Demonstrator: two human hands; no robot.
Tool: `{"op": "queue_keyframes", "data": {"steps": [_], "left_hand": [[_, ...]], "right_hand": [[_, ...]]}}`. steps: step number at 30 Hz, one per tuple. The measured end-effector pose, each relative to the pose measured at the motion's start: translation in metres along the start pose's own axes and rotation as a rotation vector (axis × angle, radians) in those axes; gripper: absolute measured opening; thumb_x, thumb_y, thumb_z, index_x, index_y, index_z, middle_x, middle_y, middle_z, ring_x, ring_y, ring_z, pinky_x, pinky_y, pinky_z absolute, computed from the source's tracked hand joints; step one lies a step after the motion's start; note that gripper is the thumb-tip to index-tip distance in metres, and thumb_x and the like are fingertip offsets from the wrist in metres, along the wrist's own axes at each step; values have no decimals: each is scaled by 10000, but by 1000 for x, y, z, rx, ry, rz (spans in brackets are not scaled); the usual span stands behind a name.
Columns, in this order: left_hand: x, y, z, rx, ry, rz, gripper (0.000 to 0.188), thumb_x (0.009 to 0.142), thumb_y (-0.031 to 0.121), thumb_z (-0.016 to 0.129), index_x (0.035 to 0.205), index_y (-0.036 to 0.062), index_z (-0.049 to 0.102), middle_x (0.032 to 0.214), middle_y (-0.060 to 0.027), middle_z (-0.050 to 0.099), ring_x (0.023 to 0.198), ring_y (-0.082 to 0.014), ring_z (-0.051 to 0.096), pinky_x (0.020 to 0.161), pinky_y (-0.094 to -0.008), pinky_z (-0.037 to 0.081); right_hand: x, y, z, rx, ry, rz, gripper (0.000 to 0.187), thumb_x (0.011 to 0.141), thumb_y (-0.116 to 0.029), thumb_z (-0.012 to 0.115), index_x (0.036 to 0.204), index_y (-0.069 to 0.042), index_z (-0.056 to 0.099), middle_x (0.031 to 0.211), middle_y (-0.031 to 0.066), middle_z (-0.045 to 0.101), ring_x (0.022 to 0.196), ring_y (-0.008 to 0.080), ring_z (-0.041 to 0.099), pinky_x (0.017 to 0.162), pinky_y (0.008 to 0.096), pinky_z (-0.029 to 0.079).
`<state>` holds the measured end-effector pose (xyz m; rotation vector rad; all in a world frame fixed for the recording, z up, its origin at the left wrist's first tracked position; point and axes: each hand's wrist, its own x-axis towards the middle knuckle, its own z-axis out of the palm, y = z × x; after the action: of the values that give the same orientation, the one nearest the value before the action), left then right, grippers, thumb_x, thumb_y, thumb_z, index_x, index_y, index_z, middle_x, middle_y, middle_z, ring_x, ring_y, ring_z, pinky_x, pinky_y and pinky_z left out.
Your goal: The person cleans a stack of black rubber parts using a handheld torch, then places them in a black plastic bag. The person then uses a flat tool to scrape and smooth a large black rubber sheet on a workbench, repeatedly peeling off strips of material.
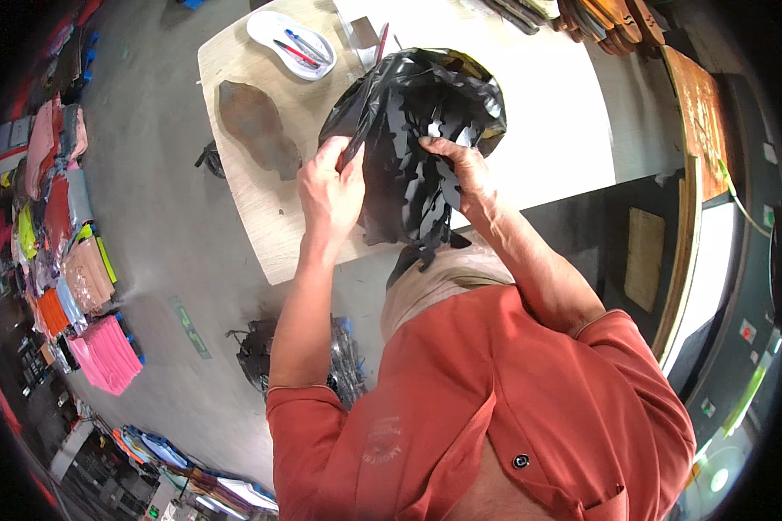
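A black plastic bag (413, 62) stands on the pale table (261, 217), its mouth gaping toward me. My left hand (332, 189) is closed on the near left part of the bag's rim. From the bag's mouth a black sheet with many cut-out gaps (389, 174) hangs down past the table's near edge. Its torn-looking strips dangle in front of my body. My right hand (469, 178) pinches this cut-out sheet at its right side, thumb on top. The inside of the bag is mostly hidden behind the sheet.
Left of the bag lies a brown sole-shaped piece (256, 126). Behind it sits a white tray (268, 33) with pens. Several flat sole-shaped boards (613, 19) are stacked at the back right. A black bundle (256, 352) rests on the floor; coloured stacks (104, 354) line the left.
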<state>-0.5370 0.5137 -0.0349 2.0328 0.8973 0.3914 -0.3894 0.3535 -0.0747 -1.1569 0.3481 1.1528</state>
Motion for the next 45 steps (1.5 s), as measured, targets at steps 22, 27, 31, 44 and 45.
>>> {"op": "queue_keyframes", "data": {"steps": [22, 27, 31, 44, 45], "left_hand": [[-110, 27, -28, -1352, 143, -456, 160, 1004, -13, 588, 1127, 86, 615, 1029, -61, 685, 733, -137, 635, 749, -333, 564], [-117, 63, -14, -993, 29, 5, 190, 995, -95, 619, 970, 75, 539, 845, -26, 551, 616, -100, 546, 706, -329, 550], [-109, -1, 6, -442, 409, -281, 363, 1001, 142, 750, 1302, 3, 601, 1145, -54, 632, 983, -133, 614, 891, -294, 519], [-116, -24, 3, -1167, 101, -416, 153, 1093, 187, 611, 1051, 58, 681, 987, -42, 733, 901, -149, 701, 902, -367, 590], [-117, -15, 0, -1119, 130, -376, 148, 1093, 183, 610, 1063, 56, 682, 1008, -45, 732, 922, -142, 695, 920, -358, 583]], "right_hand": [[41, 10, 39, 205, 125, -244, 355, 867, -171, 825, 1112, 70, 734, 968, 149, 732, 792, 234, 693, 709, 373, 580], [39, 11, 57, 126, 189, -275, 297, 848, -152, 844, 1011, 79, 754, 897, 166, 752, 655, 243, 684, 604, 375, 566], [36, 10, 63, 128, 237, -328, 291, 847, -140, 838, 1001, 92, 753, 879, 164, 748, 661, 237, 684, 605, 372, 563], [48, 6, 61, 297, 163, -244, 312, 876, -132, 811, 1053, 107, 719, 949, 200, 739, 746, 282, 713, 652, 416, 597], [49, 5, 63, 334, 175, -229, 316, 878, -138, 810, 1054, 107, 716, 958, 206, 739, 755, 286, 716, 656, 418, 600]]}}
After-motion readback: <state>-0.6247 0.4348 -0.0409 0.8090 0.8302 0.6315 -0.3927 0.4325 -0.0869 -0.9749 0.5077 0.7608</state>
